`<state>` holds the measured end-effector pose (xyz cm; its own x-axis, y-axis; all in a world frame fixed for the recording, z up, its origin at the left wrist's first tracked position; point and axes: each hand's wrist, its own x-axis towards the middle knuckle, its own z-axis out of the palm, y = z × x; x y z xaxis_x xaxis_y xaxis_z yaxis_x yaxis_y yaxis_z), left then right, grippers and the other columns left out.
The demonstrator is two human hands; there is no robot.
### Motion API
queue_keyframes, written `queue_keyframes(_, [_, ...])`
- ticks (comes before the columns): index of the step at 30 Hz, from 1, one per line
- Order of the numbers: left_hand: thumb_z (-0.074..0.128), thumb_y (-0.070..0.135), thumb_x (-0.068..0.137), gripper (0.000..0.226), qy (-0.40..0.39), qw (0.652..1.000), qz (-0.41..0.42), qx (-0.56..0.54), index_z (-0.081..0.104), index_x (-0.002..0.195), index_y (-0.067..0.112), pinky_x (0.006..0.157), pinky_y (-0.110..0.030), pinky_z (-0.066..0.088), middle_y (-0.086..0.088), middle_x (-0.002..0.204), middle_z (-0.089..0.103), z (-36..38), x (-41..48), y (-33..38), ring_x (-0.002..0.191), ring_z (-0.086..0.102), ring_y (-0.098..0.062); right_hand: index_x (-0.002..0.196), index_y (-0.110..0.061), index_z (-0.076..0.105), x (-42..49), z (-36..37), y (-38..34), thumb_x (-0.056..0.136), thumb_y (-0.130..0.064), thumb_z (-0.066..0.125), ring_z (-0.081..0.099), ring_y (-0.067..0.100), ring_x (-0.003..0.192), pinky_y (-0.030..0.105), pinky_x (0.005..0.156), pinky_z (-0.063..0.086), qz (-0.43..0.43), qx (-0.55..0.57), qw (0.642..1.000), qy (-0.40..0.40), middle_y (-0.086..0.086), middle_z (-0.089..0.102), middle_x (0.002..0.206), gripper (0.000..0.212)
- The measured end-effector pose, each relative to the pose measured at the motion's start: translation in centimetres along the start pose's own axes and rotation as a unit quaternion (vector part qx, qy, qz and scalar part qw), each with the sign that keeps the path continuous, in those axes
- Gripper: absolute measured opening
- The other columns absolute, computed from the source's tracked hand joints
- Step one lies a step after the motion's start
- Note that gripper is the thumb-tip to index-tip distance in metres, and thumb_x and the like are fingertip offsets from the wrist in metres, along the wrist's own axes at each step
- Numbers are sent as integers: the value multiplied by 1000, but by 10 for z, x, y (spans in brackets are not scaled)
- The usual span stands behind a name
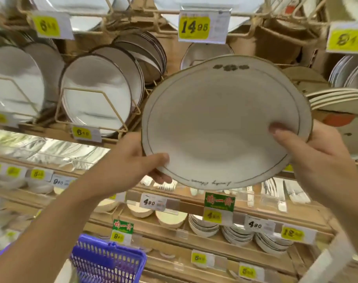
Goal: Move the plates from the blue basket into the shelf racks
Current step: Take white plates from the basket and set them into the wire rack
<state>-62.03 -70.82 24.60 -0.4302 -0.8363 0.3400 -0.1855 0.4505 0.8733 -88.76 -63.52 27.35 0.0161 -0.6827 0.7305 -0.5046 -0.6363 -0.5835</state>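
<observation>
1. Wooden shop shelves point(170, 240) fill the frame; wire racks point(80, 89) hold racked plates point(96, 107) at upper left, behind yellow price tags point(194, 25).
2. Left hand point(129, 160) and right hand point(317, 156) both grip a white plate point(225, 123) at centre.
3. Blue basket point(106, 262) is cut off at bottom; its contents are hidden.

Tan wooden shelving point(221, 255) is filling the frame, its tiers slanting down toward the lower right. Yellow price tags point(194, 27) are hanging along the shelf edges, with two green signs point(219, 201) sitting among them at lower centre. Stacked white bowls point(203, 226) are resting on the lower tiers. At centre left, bright light is glinting off shiny wrapped goods point(41, 148). Brown cardboard point(280, 43) is backing the top tier.
</observation>
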Motion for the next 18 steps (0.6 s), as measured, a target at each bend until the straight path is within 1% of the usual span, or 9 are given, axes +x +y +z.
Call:
queue_keyframes(2, [57,2,93,18,63,992,79,82,67,95,17,68,-45,60,-6,81,75,-7,8,14,68,73,-15,101,-31,67,5,-19,-12,97,-23,50,63,20,79,27,69,50,-96,-125,986,-47,-2,67,94,19])
queue_keyframes(4, [56,15,95,15,128,947,210,208,66,100,24,75,-26,58,4,86,74,-16,14,27,75,68,4,122,-46,53,11,-32,-23,95,-17,48,60,10,86,11,71,43,-162,-213,961,-74,-21,63,104,40])
queue_keyframes(6, [54,21,91,26,184,883,321,289,63,113,32,80,-7,46,11,98,64,-20,21,39,90,58,16,129,-48,45,18,-36,-30,87,-4,49,56,-7,94,5,77,39,-182,-241,951,-63,-39,56,111,61])
queue_keyframes(7, [53,22,88,31,201,868,344,297,62,115,34,82,-8,43,14,102,61,-21,25,42,97,54,19,132,-45,45,23,-36,-32,84,0,50,56,-8,100,9,83,41,-188,-249,949,-57,-38,55,117,66])
queue_keyframes(9, [57,18,86,33,218,850,373,303,64,118,25,86,-9,43,15,109,60,-22,40,44,105,52,21,137,-38,45,36,-35,-31,81,5,52,58,7,108,24,91,44,-191,-266,944,-50,-17,60,127,70])
queue_keyframes(11, [67,14,81,37,246,846,359,307,65,118,8,83,-13,44,3,107,67,-23,61,37,102,60,5,137,-29,46,54,-27,-24,79,6,51,57,25,106,34,84,43,-175,-322,930,-27,6,64,123,68])
queue_keyframes(14, [65,17,79,42,275,861,293,310,65,118,2,84,-37,51,-18,108,70,-18,91,19,102,67,-30,126,-21,54,82,-8,1,84,-2,49,58,41,101,32,65,31,-125,-377,917,34,12,67,113,47])
queue_keyframes(16, [64,16,82,35,290,873,265,289,68,115,5,87,-37,50,-18,110,70,-12,112,12,105,65,-28,121,-19,57,97,5,20,89,-8,46,58,43,101,34,65,32,-92,-383,918,51,14,68,110,36])
queue_keyframes(18, [64,15,85,26,309,881,224,281,72,109,8,80,-31,46,-15,107,72,-14,134,7,104,65,-22,124,-20,58,109,15,35,91,-11,45,58,42,106,39,76,43,-55,-374,925,48,16,67,114,37])
